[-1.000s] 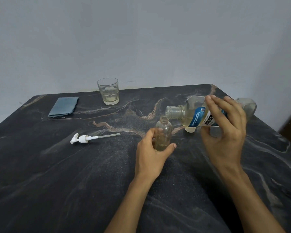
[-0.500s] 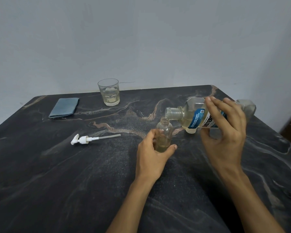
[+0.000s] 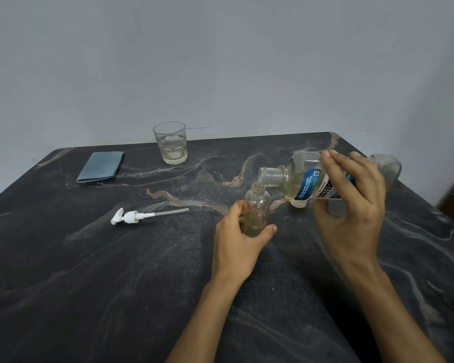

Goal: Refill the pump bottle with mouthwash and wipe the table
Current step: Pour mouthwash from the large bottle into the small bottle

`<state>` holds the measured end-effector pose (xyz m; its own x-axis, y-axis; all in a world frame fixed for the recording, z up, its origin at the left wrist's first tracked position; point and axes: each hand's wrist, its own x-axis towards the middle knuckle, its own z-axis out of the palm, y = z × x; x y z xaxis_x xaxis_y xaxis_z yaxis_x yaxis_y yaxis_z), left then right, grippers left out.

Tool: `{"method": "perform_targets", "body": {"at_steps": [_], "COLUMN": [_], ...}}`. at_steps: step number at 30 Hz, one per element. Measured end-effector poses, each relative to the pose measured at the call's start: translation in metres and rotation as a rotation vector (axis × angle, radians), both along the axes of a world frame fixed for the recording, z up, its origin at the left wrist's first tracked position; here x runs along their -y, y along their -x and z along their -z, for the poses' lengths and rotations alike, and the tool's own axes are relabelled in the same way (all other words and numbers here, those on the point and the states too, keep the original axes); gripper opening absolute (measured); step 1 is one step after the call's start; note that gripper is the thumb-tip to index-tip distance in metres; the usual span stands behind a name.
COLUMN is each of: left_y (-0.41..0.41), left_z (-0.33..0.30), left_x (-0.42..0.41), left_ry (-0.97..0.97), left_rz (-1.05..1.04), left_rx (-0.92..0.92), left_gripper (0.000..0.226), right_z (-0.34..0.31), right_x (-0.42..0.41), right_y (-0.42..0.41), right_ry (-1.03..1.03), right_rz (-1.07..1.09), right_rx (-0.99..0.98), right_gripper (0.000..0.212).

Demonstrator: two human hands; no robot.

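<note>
- Head view: the left hand (image 3: 237,241) curls its fingers and thumb around the lower part of a small clear round pump bottle (image 3: 257,209), which stands upright on the dark marbled table (image 3: 89,284) with a little pale yellow liquid at its bottom.
- The right hand (image 3: 351,205) grips a large clear plastic mouthwash bottle with a blue and white label (image 3: 303,183), fingers over the top side and thumb under it.
- The mouthwash bottle is tipped nearly level, its open neck directly over the mouth of the small bottle; pale liquid lies along its lower side.
- A white pump head with a long dip tube (image 3: 136,216) lies on its side on the table, well to the left of the small bottle.
- A folded blue-grey cloth (image 3: 100,166) lies near the far left edge.
- A clear faceted drinking glass (image 3: 171,142) with a little pale liquid stands at the far edge, right of the cloth.
</note>
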<state>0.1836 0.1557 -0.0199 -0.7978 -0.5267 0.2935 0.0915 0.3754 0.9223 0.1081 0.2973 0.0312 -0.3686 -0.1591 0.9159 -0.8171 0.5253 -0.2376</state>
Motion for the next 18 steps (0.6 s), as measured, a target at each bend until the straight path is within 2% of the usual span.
{"method": "perform_targets", "body": {"at_steps": [18], "left_y": [-0.0001], "left_z": [-0.0013], "left_x": [-0.0003], "left_ry": [-0.002], "left_rz": [-0.003], "left_rx": [0.000], "left_gripper": [0.039], "right_z": [-0.0007], "right_x": [-0.0002], "right_y": [0.0000], "right_ry": [-0.001], "right_rz": [-0.003], "right_rx": [0.004], "right_gripper": [0.086]}}
